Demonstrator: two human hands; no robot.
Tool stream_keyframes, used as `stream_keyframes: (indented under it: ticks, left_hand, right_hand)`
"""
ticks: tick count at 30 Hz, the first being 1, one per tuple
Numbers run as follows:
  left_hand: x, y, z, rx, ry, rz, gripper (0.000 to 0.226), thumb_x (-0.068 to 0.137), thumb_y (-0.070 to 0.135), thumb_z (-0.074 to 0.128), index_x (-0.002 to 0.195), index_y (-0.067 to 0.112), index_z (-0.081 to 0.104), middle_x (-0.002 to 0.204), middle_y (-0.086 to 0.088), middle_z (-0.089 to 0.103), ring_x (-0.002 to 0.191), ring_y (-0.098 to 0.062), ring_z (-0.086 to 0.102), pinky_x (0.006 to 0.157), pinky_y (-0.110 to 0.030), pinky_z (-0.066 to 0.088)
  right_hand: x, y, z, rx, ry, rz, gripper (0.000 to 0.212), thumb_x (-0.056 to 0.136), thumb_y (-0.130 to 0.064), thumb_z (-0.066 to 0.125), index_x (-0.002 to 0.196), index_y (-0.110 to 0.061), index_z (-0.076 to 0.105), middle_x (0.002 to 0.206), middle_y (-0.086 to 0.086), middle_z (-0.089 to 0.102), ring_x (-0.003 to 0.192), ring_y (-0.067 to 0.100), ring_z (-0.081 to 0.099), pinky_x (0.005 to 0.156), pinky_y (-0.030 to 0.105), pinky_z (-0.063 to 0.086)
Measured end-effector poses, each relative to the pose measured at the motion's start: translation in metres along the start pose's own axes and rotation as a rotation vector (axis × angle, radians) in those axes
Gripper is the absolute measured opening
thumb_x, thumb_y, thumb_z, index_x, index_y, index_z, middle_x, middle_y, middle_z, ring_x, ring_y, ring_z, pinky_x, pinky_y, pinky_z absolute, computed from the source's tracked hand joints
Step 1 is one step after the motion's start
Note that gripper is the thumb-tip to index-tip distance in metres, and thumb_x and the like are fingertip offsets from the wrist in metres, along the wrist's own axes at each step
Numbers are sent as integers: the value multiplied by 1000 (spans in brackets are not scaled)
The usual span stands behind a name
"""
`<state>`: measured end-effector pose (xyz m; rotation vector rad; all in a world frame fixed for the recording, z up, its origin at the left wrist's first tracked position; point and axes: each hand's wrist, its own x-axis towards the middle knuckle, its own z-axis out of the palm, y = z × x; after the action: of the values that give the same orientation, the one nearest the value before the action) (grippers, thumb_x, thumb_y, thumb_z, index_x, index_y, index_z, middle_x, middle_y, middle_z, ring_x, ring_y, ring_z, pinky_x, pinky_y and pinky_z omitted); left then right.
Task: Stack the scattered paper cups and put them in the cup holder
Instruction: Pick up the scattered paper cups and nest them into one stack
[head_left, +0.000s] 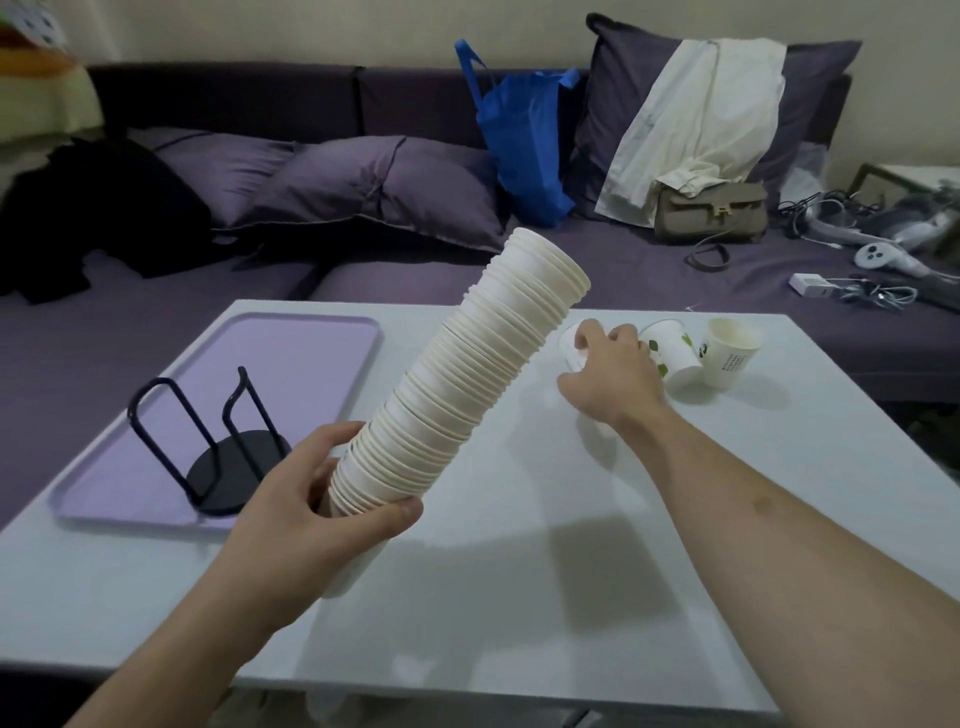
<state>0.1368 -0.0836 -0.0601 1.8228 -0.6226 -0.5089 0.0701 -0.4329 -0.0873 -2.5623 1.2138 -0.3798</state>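
Observation:
My left hand (332, 499) grips the lower end of a long stack of white paper cups (467, 374), which tilts up and to the right above the table. My right hand (613, 374) reaches across the table, its fingers closed over the rim of a white paper cup (570, 347) that it mostly hides. Just right of that hand, a leaf-printed cup (675, 358) lies on its side and another cup (730, 353) leans against it. The black wire cup holder (223, 447) stands empty on a lilac tray (291, 353) at the left.
The white table (519, 571) fills the foreground. Behind it runs a purple sofa with cushions (363, 182), a blue bag (524, 140), a khaki handbag (711, 213), black clothing (93, 208), and cables and controllers (883, 260) at the right.

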Motion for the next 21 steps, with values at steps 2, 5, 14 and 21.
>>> stream_keyframes:
  ticks: [2, 5, 14, 21]
  left_hand:
    - [-1, 0, -1, 7, 3, 7, 60, 74, 13, 96, 121, 39, 71, 102, -3, 82, 85, -24, 80, 78, -39, 62]
    - [1, 0, 0, 10, 0, 11, 60, 75, 16, 96, 123, 40, 70, 103, -2, 82, 86, -23, 80, 80, -41, 63]
    - [11, -5, -4, 42, 5, 35, 61, 74, 26, 97, 125, 43, 68, 106, 0, 81, 89, -19, 80, 79, -36, 63]
    - [5, -12, -17, 86, -15, 63, 63, 73, 22, 100, 123, 43, 68, 101, 0, 79, 86, -26, 79, 78, -45, 68]
  right_hand:
    - [4, -1, -1, 34, 81, 28, 53, 87, -35, 63, 135, -22, 44, 142, 14, 43, 116, 38, 47, 93, 47, 43]
    - [9, 1, 3, 63, 13, -4, 72, 96, -36, 59, 161, -35, 30, 171, 9, 19, 142, 42, 37, 109, 52, 42]
    - [4, -22, 4, 103, -40, 12, 50, 94, -29, 69, 136, -18, 43, 131, 14, 50, 95, 33, 56, 80, 41, 50]
    - [-22, -25, -69, 1117, 201, 142, 40, 73, -43, 83, 86, -17, 56, 89, 1, 59, 78, 19, 58, 66, 29, 51]
